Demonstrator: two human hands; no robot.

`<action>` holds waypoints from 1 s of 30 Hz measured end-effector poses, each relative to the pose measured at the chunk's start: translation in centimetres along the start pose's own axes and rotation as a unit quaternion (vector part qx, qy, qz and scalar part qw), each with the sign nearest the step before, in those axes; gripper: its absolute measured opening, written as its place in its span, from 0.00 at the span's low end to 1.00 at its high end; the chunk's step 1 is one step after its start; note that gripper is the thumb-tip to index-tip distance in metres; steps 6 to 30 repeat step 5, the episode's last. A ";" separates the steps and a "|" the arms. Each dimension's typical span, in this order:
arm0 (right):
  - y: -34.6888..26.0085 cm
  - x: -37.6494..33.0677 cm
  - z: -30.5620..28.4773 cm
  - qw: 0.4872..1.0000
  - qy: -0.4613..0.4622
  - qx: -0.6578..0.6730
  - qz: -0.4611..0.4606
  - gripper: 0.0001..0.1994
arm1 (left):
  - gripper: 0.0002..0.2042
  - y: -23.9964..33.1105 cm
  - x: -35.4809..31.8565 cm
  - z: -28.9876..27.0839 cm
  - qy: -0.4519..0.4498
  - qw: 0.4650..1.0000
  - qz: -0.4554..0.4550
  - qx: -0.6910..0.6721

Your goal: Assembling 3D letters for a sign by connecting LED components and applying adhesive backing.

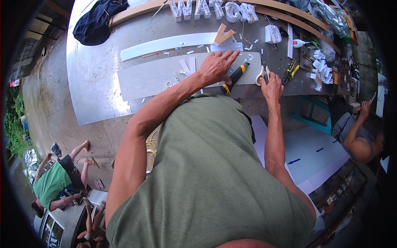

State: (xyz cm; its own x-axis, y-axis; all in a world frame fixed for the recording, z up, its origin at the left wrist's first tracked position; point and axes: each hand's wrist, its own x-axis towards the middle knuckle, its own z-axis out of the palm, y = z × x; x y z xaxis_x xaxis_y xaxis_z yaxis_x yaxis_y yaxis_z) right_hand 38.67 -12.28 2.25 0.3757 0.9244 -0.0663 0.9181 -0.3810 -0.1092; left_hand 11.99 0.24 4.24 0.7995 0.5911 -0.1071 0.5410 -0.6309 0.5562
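Note:
My left hand (219,66) is stretched over the worktable, palm down and fingers apart, holding nothing visible. Its fingertips are beside a small pale strip (227,47) and a tan V-shaped piece (223,34). A black and yellow utility knife (236,77) lies by its thumb on a grey flat sheet (144,77). To the right, my right hand (271,87) has its fingers closed at the cream handles of a pair of scissors (259,76); the blades are hidden. Two short white strips (188,66) lie left of my left wrist.
White three-dimensional letters (202,11) stand along the far side, by long tan strips (142,11). Yellow-handled pliers (294,71), a glue bottle (298,43) and curled white pieces (320,66) lie right. A dark cloth (99,22) lies far left. People are at both sides.

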 end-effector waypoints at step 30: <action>-4.2 1.3 -4.0 0.961 -0.040 0.270 -0.035 0.27 | 0.51 -1.0 -2.7 -4.5 -0.082 0.783 -0.211 -0.579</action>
